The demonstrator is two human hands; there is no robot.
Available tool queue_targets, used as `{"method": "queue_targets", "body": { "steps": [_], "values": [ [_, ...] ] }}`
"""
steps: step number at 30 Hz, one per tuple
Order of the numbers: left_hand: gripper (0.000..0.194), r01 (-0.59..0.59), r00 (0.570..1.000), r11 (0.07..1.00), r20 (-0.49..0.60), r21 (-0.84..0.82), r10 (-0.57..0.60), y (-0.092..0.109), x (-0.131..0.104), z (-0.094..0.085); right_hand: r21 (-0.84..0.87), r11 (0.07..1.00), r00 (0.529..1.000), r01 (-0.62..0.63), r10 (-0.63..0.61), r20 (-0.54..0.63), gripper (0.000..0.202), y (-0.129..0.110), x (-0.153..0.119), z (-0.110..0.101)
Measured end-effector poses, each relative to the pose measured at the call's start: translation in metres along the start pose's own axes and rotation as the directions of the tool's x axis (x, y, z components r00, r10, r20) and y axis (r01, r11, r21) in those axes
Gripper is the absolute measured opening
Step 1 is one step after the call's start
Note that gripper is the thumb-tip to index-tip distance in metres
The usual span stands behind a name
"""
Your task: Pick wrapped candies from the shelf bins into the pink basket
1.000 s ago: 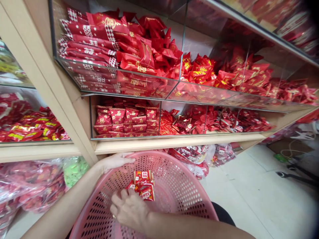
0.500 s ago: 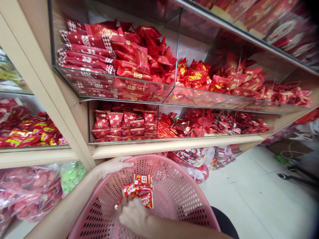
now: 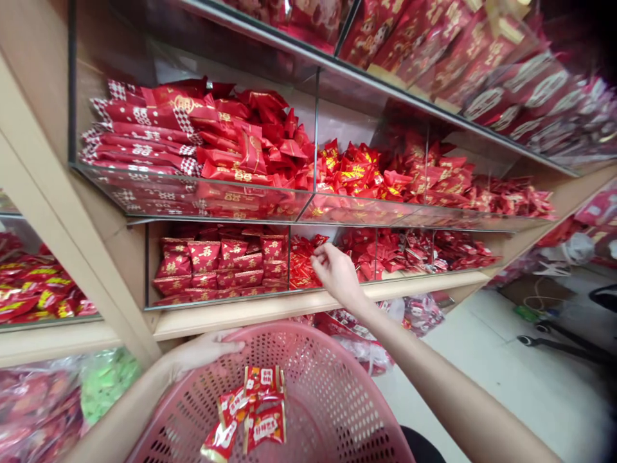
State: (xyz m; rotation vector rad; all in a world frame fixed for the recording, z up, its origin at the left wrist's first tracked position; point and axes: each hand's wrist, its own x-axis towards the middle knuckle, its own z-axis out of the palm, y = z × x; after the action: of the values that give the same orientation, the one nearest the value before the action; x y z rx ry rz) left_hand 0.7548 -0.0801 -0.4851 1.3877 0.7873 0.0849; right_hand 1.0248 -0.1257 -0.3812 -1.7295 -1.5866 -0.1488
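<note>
My left hand (image 3: 205, 350) grips the rim of a pink plastic basket (image 3: 357, 379), with the thumb lying over the inside edge. Several small red and gold snack packets (image 3: 265, 426) lie in the basket, well below the rim. My right hand (image 3: 333, 269) is up at the lower shelf, in front of a bin of small red packets (image 3: 299, 260). Its fingers are curled in and closed towards the thumb; whatever may be between them is hidden. Left of that bin are stacked red packets with gold print (image 3: 205, 257).
Clear dividers split the shelves into bins. Longer red packets (image 3: 241, 145) fill the bin above. A wooden ledge (image 3: 231, 315) runs between the basket and the bins. Plastic bags (image 3: 38, 405) sit on the floor at left, and a chair's castors (image 3: 525, 339) show at right.
My right hand has left the basket, letting go of a packet there, and has moved up to the lower shelf bin. My left hand keeps its hold on the rim. The view has shifted.
</note>
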Motion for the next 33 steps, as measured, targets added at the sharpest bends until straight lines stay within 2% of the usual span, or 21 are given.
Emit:
{"method": "queue_targets", "body": {
  "steps": [3,6,9,13,17,20,23,27,30,33],
  "values": [
    [0.058,-0.003,1.0,1.0,-0.027,0.009,0.004,-0.002,0.003,-0.001,0.018,0.978,0.978,-0.206,0.205,0.021,0.013,0.037,0.034,0.01],
    [0.059,-0.017,0.999,0.999,-0.039,0.036,0.018,-0.004,0.006,-0.004,0.006,0.951,0.951,-0.308,0.308,0.012,0.015,0.053,0.05,0.019],
    [0.053,-0.068,0.998,0.996,-0.009,0.06,0.069,-0.004,0.008,-0.006,0.011,0.941,0.941,-0.339,0.339,0.017,0.018,0.052,0.057,0.027],
    [0.051,-0.101,0.995,0.993,0.022,0.054,0.1,-0.004,0.01,-0.004,0.019,0.925,0.923,-0.379,0.377,0.083,0.031,0.04,0.064,0.045],
    [0.05,-0.098,0.995,0.995,0.032,0.013,0.098,-0.006,0.012,-0.003,0.122,0.895,0.903,-0.429,0.427,0.044,0.026,0.03,0.07,0.064],
    [0.051,-0.103,0.994,0.995,0.03,0.011,0.102,-0.009,0.012,-0.005,0.179,0.882,0.898,-0.435,0.44,0.016,0.021,0.025,0.073,0.067],
    [0.051,-0.094,0.996,0.995,-0.004,0.045,0.094,-0.01,0.011,-0.007,0.211,0.882,0.902,-0.421,0.433,-0.011,0.021,0.023,0.073,0.056],
    [0.052,-0.087,0.996,0.996,-0.017,0.034,0.087,-0.008,0.008,-0.006,0.405,0.849,0.916,-0.34,0.396,-0.061,0.022,0.025,0.057,0.02],
    [0.05,-0.11,0.994,0.994,-0.009,0.018,0.11,-0.007,0.006,-0.005,0.521,0.814,0.936,-0.255,0.343,-0.077,0.025,0.026,0.024,-0.017],
    [0.049,-0.112,0.994,0.994,0.013,0.01,0.111,-0.005,0.006,-0.003,0.406,0.893,0.964,-0.193,0.251,-0.093,0.028,0.025,-0.019,-0.052]
  ]
}}
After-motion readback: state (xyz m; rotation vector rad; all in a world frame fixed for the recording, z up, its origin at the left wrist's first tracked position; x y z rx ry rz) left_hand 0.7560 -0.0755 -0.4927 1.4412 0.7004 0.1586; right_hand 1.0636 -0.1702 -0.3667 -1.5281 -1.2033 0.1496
